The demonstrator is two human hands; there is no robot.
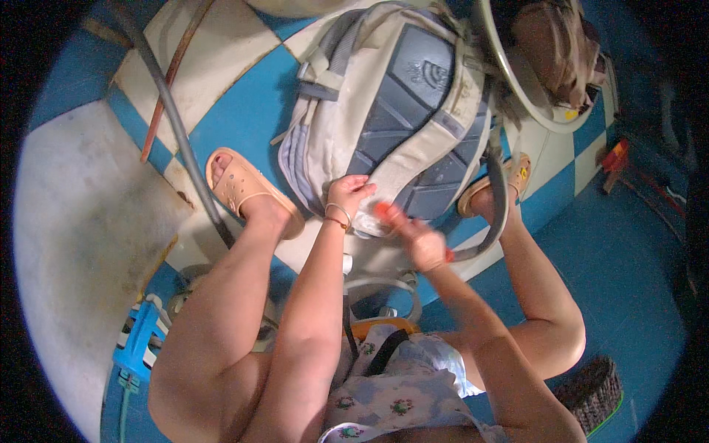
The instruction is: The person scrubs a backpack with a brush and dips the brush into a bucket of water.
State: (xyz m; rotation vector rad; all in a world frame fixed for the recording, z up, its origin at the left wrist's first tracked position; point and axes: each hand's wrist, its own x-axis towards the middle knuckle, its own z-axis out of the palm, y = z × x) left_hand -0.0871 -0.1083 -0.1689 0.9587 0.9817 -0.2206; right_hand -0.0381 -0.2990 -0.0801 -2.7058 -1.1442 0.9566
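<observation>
A beige and grey backpack (338, 127) lies on the tiled floor between my feet, its padded dark back panel (418, 72) facing up. One pale shoulder strap (412, 158) runs down across the panel towards me. My left hand (349, 196) grips the edge of that strap near its lower end. In my right hand (424, 241) is an orange-handled tool (383, 209), blurred by motion, its tip at the strap's lower end. The tool's working face is hidden, so its exact kind is unclear. Whitish wet patches show on the strap there.
A round pale basin (512, 91) holding brown cloth stands at upper right. A grey hose or pipe (174, 119) and a reddish rod (158, 122) cross the floor at left. A blue plastic item (138, 338) lies at lower left, a bristled brush head (592, 390) at lower right.
</observation>
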